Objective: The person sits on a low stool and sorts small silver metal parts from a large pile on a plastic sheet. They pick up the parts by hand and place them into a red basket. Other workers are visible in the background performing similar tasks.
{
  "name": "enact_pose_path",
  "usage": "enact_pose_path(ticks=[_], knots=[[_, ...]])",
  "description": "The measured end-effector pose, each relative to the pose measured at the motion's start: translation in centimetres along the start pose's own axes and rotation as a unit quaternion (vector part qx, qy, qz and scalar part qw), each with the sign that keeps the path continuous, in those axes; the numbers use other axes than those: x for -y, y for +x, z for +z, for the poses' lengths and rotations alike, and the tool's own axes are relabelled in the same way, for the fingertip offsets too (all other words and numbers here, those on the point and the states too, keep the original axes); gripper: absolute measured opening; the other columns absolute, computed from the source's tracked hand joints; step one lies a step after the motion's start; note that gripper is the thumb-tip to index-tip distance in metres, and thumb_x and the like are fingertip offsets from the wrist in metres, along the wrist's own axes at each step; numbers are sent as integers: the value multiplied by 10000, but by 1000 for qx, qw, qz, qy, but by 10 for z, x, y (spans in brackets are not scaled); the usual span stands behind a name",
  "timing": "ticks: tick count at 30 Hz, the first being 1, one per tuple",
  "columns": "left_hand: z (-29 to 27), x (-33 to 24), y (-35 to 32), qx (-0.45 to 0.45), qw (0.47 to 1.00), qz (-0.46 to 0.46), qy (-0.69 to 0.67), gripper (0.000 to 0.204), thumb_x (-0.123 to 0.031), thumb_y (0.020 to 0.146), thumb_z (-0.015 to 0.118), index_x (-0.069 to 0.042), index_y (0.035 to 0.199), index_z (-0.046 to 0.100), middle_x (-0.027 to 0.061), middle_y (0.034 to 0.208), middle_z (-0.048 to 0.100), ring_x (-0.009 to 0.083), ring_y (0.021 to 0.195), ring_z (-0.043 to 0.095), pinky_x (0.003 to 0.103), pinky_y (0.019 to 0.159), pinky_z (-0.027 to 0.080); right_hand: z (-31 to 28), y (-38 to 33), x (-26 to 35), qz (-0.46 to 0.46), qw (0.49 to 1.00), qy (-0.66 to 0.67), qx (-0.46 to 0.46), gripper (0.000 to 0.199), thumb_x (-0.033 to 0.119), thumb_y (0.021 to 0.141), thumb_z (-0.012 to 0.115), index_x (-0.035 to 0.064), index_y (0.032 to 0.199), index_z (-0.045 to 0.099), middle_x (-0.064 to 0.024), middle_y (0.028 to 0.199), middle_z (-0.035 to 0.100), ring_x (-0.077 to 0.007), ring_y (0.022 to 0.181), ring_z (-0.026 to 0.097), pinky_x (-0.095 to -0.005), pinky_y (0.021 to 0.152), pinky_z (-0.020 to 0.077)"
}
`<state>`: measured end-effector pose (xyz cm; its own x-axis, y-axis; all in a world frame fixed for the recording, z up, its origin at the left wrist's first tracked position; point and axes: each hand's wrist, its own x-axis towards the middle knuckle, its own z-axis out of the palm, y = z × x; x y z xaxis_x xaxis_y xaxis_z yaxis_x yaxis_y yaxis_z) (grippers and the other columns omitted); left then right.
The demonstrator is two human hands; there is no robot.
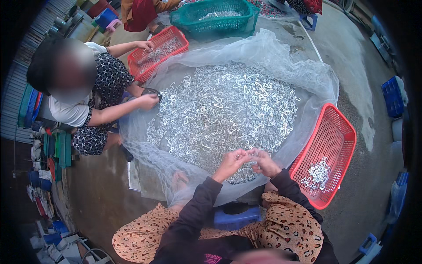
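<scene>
Dark sleeves (pixel 190 215) came up from the lower edge of the frame, above spread knees in spotted orange trousers (pixel 292 220), with a blue stool (pixel 237 216) between them. The left forearm slanted up and to the right, the right forearm up and to the left, so that the left hand (pixel 232 164) and the right hand (pixel 264 163) met just below the middle of the frame, over the near edge of the heap. Both had bent fingers drawn in narrow, the fingertips close together; whether they pinched a piece, I could not tell.

Small silvery bent pieces (pixel 211 114) filled the centre as a broad heap on a pale mesh sheet (pixel 299 70). They pointed every way, their long axes crossing at random; the direction of any piece at the fingertips was too small to read.

At right, a red basket (pixel 330 132) ran lengthwise from upper right to lower left, with more pieces in its lower end. At upper left, a co-worker bent toward the heap, one hand (pixel 147 101) at its edge, the other at a second red basket (pixel 136 65). Farthest, at the top, stood a green basket (pixel 215 29).
</scene>
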<state>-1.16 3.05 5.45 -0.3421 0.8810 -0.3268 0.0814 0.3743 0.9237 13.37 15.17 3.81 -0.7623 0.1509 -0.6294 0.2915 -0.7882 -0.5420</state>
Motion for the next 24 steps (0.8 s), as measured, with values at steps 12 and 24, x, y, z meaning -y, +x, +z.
enact_pose_path(ticks=[12, 24], knots=[[7, -1, -3, -112, 991, 72, 0, 247, -229, 909, 556, -10, 1001, 623, 111, 975, 642, 172, 898, 607, 314, 755, 468, 4, -8, 15, -124, 991, 40, 35, 123, 201, 929, 539, 97, 995, 543, 11, 807, 508, -89, 674, 504, -212, 532, 417], [7, -30, 2, -75, 987, -44, -138, 240, -208, 923, 516, -22, 920, 670, 5, 758, 621, 91, 687, 533, 265, 611, 430, 10, -17, 29, -64, 994, 77, 34, 235, 186, 894, 607, 45, 1082, 594, -17, 905, 601, -62, 753, 538, -198, 667, 452]])
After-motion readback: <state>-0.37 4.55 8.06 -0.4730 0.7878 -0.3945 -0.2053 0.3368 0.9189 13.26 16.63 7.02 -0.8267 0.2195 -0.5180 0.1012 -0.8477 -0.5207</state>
